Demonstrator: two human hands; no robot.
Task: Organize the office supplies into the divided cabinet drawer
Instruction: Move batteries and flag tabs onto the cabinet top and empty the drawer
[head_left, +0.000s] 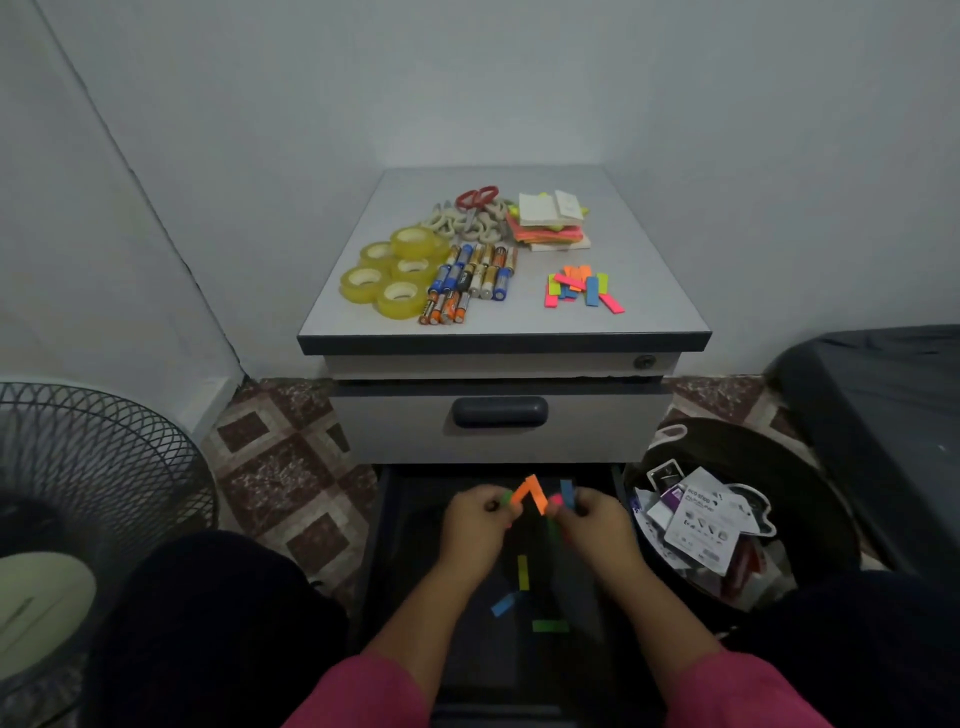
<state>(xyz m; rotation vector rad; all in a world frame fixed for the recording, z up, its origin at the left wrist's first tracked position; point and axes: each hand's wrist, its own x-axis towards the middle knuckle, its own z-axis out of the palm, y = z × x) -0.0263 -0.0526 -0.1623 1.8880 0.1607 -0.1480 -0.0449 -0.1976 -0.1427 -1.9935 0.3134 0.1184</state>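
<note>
The dark bottom drawer (405, 545) of the grey cabinet stands pulled out below me. Both hands hover over it. My left hand (480, 525) pinches orange and green sticky flags (530, 493). My right hand (597, 525) pinches blue and pink flags (567, 493). Loose yellow (523, 571), blue (505, 604) and green (550, 626) flags lie on the drawer floor. On the cabinet top (649, 291) lie tape rolls (395, 273), batteries (470, 286), scissors (475, 210), sticky-note pads (550, 223) and more coloured flags (582, 291).
A closed drawer with a dark handle (500, 411) sits above the open one. A fan (88, 499) stands at the left. A black bin of packaging scraps (727, 519) stands right of the drawer. My knees flank the drawer on both sides.
</note>
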